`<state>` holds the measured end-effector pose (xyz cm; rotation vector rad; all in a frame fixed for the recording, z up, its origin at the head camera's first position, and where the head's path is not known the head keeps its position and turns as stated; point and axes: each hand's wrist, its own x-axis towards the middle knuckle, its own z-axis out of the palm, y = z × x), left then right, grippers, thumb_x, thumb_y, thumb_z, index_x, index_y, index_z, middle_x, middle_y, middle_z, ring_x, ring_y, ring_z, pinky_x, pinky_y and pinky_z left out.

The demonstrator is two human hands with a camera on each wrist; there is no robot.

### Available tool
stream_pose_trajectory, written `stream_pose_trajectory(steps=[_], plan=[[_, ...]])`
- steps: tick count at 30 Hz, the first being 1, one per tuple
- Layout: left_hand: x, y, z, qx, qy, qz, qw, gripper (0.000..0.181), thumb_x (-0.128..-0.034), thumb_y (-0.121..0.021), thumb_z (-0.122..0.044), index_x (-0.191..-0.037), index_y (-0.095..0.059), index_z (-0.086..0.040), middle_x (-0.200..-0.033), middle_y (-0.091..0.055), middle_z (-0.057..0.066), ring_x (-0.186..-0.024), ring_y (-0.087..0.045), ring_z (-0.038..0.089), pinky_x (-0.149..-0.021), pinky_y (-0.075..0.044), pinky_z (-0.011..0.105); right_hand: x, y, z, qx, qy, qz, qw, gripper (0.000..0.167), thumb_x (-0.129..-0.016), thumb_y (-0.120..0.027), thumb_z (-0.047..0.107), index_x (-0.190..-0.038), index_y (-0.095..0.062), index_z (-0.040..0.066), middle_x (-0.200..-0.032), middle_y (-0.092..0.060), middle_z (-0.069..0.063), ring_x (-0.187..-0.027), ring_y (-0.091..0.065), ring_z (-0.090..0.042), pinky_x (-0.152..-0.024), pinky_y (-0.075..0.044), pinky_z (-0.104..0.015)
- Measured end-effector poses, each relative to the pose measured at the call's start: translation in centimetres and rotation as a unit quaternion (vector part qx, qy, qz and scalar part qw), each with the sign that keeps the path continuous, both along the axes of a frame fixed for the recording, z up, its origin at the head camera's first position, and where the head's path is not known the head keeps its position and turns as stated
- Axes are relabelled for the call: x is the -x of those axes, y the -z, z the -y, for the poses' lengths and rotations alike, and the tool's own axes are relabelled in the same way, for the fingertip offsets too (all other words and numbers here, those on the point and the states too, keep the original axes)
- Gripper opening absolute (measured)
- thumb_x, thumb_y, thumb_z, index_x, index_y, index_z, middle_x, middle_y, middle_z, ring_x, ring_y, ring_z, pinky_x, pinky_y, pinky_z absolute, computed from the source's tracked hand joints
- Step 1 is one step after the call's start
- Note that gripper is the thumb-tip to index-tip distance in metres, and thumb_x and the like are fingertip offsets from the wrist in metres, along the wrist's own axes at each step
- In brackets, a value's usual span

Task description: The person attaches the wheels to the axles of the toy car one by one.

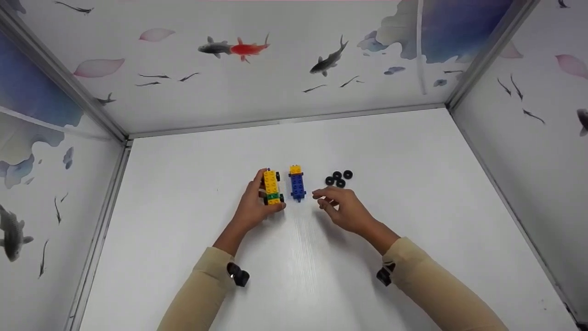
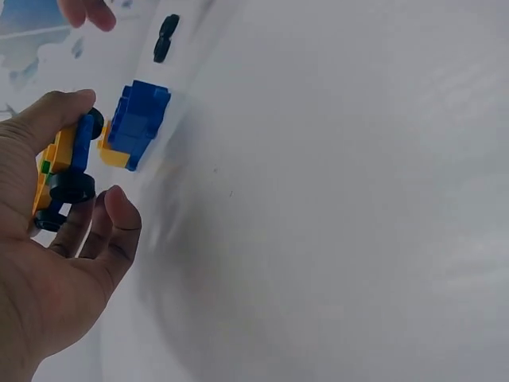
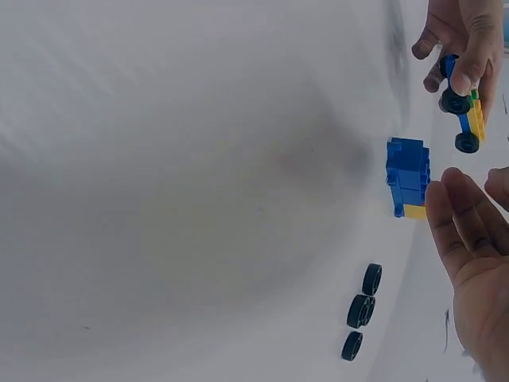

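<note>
My left hand (image 1: 252, 204) grips a small toy-brick car (image 1: 271, 183) between thumb and fingers. Yellow bricks and a green one sit on the car's blue base, and black wheels show at its sides in the left wrist view. Just right of it stands a blue toy-brick chassis (image 1: 297, 185) with a yellow brick at its far end and no wheels on it. My right hand (image 1: 344, 209) hovers to the right of the chassis, fingers loosely bent, apart from it and holding nothing. Beyond that hand lie several loose black wheels (image 1: 340, 183).
The white tabletop (image 1: 294, 266) is bordered at the back and sides by panels printed with fish and petals, such as the back panel (image 1: 285, 92). A metal strip (image 1: 206, 130) runs along the back edge.
</note>
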<state>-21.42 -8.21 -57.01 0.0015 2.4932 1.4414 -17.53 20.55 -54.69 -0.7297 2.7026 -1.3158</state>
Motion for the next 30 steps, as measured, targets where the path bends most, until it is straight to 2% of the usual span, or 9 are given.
stream_pose_trajectory(steps=[6,9,13,18,23,26,30], plan=[[0.9,0.6,1.1,0.025,-0.011,0.006,0.9996,0.115,-0.0873,-0.096,-0.027,-0.176,-0.023,-0.031,-0.159,-0.046,0.012,-0.129,-0.058,0.03,-0.114,-0.059,0.046,0.1,0.2,-0.3,-0.003,0.003,0.009,1.0,0.029,-0.109,-0.066,0.005,-0.137,-0.075,0.004,-0.128,-0.08,-0.018,-0.109,-0.079,-0.028,-0.092,-0.068,-0.045],[1.2,0.8,1.4,0.035,-0.017,0.014,0.9992,0.116,-0.0867,-0.096,-0.029,-0.176,-0.023,-0.028,-0.169,-0.032,0.011,-0.133,-0.055,0.031,-0.119,-0.056,0.045,0.2,0.3,-0.4,-0.007,0.003,0.007,0.9999,0.029,-0.109,-0.066,0.005,-0.136,-0.075,0.002,-0.126,-0.08,-0.018,-0.109,-0.079,-0.029,-0.091,-0.069,-0.044],[1.5,1.0,1.6,0.05,-0.014,0.012,0.9986,0.116,-0.0857,-0.097,-0.031,-0.176,-0.025,-0.024,-0.172,-0.018,0.009,-0.142,-0.051,0.034,-0.127,-0.049,0.046,0.3,0.4,-0.7,-0.011,0.006,0.006,0.9999,0.029,-0.109,-0.067,0.005,-0.137,-0.074,0.001,-0.125,-0.081,-0.017,-0.109,-0.079,-0.028,-0.09,-0.069,-0.043],[1.9,1.1,1.8,0.095,0.004,0.002,0.9955,0.115,-0.0865,-0.095,-0.036,-0.176,-0.025,-0.021,-0.172,-0.022,0.011,-0.151,-0.044,0.035,-0.131,-0.044,0.049,0.2,0.5,-1.0,-0.008,0.009,0.003,0.9999,0.03,-0.109,-0.068,0.006,-0.138,-0.074,0.001,-0.125,-0.081,-0.018,-0.108,-0.079,-0.029,-0.089,-0.069,-0.043],[2.2,1.4,2.4,0.156,0.024,-0.004,0.9874,0.113,-0.0866,-0.094,-0.042,-0.175,-0.028,-0.018,-0.171,-0.027,0.012,-0.148,-0.037,0.036,-0.127,-0.047,0.051,0.3,0.7,-1.1,-0.005,0.007,-0.001,1.0,0.03,-0.108,-0.069,0.004,-0.137,-0.074,-0.001,-0.123,-0.081,-0.017,-0.108,-0.08,-0.029,-0.087,-0.069,-0.042],[2.4,1.5,2.7,0.175,0.027,-0.003,0.9842,0.113,-0.0865,-0.093,-0.046,-0.175,-0.028,-0.017,-0.169,-0.029,0.014,-0.146,-0.035,0.036,-0.124,-0.048,0.051,0.4,0.9,-1.2,-0.005,0.007,-0.001,1.0,0.03,-0.108,-0.069,0.004,-0.137,-0.074,-0.001,-0.122,-0.081,-0.017,-0.107,-0.08,-0.029,-0.087,-0.069,-0.041],[2.6,1.3,3.0,0.18,0.028,0.005,0.9833,0.115,-0.0873,-0.092,-0.048,-0.176,-0.026,-0.015,-0.167,-0.027,0.017,-0.146,-0.034,0.036,-0.124,-0.048,0.051,0.5,1.0,-1.3,-0.005,0.004,0.007,1.0,0.031,-0.108,-0.069,0.004,-0.138,-0.073,-0.001,-0.122,-0.081,-0.018,-0.108,-0.08,-0.03,-0.088,-0.069,-0.042]])
